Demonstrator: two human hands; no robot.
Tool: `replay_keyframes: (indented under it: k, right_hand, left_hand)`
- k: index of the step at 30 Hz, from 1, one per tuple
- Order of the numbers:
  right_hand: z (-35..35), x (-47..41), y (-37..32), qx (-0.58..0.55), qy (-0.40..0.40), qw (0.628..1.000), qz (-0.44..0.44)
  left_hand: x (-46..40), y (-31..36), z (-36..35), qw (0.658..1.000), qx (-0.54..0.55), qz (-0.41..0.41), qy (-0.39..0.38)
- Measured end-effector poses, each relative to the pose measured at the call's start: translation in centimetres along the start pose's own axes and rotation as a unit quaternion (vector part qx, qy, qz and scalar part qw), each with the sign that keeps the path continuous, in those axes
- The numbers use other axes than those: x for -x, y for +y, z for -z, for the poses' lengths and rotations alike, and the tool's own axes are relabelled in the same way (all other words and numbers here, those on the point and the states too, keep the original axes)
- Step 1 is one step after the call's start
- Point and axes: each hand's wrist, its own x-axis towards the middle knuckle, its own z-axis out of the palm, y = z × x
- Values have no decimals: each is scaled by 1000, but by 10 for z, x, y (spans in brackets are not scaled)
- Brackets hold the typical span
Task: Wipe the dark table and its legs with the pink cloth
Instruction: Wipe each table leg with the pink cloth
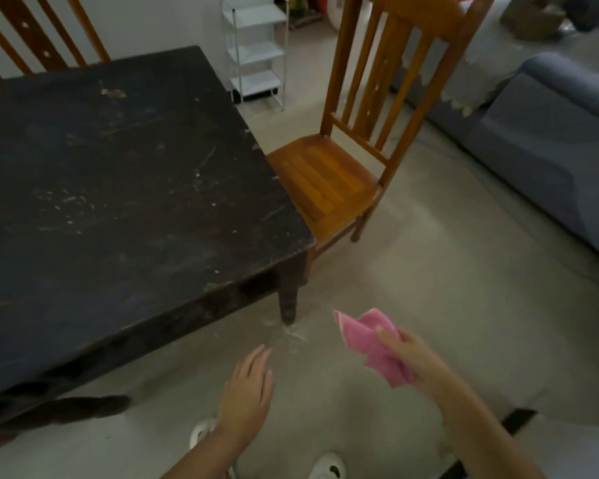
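Note:
The dark table [125, 174] fills the left of the view, its scratched top speckled with pale marks. Its near right leg [287, 300] stands on the floor with white dust around its foot. My right hand [412, 357] holds the crumpled pink cloth [370, 344] in the air, to the right of that leg and apart from it. My left hand [248, 392] hovers below the table corner with its fingers spread and nothing in it.
A wooden chair [329, 181] stands against the table's right edge. Another chair back [38, 36] rises behind the table. A white shelf rack [256, 53] is by the far wall, a blue sofa [540, 143] at right. My white shoes [325, 468] show below.

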Motion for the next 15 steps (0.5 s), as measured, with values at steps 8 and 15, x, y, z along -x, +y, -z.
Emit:
replay_keyframes:
  k: [8,15]
  right_hand:
    - [-18,-127,121,63,221,968,97]
    - [-86,-255,122,-97,185,947,246]
  left_hand:
    - [-103,-64,-88,980,134,146,-6]
    - [-194,-96,-115,975,210,-33,66]
